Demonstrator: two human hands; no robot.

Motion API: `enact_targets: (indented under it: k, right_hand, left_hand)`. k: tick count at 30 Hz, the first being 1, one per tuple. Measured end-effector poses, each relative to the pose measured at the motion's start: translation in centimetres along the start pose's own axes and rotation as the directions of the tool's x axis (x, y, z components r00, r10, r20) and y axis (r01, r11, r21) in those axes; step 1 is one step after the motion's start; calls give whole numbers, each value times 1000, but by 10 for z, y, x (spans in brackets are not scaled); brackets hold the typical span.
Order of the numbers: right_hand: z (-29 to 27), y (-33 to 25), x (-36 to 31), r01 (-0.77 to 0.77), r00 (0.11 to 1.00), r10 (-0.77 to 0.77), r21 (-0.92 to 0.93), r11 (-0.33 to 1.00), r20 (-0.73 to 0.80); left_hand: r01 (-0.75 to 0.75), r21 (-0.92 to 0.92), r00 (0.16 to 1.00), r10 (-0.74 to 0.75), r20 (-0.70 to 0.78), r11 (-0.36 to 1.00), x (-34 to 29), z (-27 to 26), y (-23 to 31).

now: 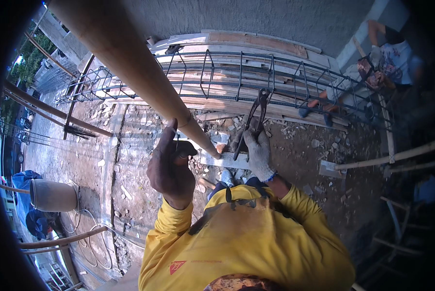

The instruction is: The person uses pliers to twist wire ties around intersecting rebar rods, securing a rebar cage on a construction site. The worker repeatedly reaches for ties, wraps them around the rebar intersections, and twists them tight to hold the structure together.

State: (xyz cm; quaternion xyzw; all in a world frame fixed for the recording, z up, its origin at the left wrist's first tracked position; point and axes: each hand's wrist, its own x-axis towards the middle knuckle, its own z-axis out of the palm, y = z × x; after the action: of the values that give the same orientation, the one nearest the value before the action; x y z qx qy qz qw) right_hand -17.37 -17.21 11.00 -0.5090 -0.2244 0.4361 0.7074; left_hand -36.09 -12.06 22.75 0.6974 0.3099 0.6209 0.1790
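In a pale knitted glove, my right hand grips dark long-handled pincers, whose jaws point away from me toward a rebar cage. My left hand is raised beside a thick bamboo pole. One finger reaches upward near the pole while the others curl in. A thin strand seems to show by those fingers, but I cannot make out what they hold. The pole slants from the upper left down to the ground in front of me. Whether my left hand touches it, I cannot tell.
Stacked boards lie behind the cage along a grey wall. Rubble covers the ground. A person sits or crouches at the upper right. A large pale drum and a hose are at left; bamboo poles extend at right.
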Motion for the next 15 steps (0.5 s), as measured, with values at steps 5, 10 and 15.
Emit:
enact_targets:
  k: [5,10,15]
  right_hand:
    - [-32,42,139,-6,969,-27,-134,991,-247]
    - [-33,80,180,-38,993,0,-316,948,-120]
    - [-29,86,171,-10,992,-31,-327,945,-121]
  left_hand:
    - [259,100,956,-239,-171,961,2,-56,-88]
    - [488,244,839,-528,132,838,5,-79,-172]
    - [527,301,320,-514,796,795,-30,-64,-180]
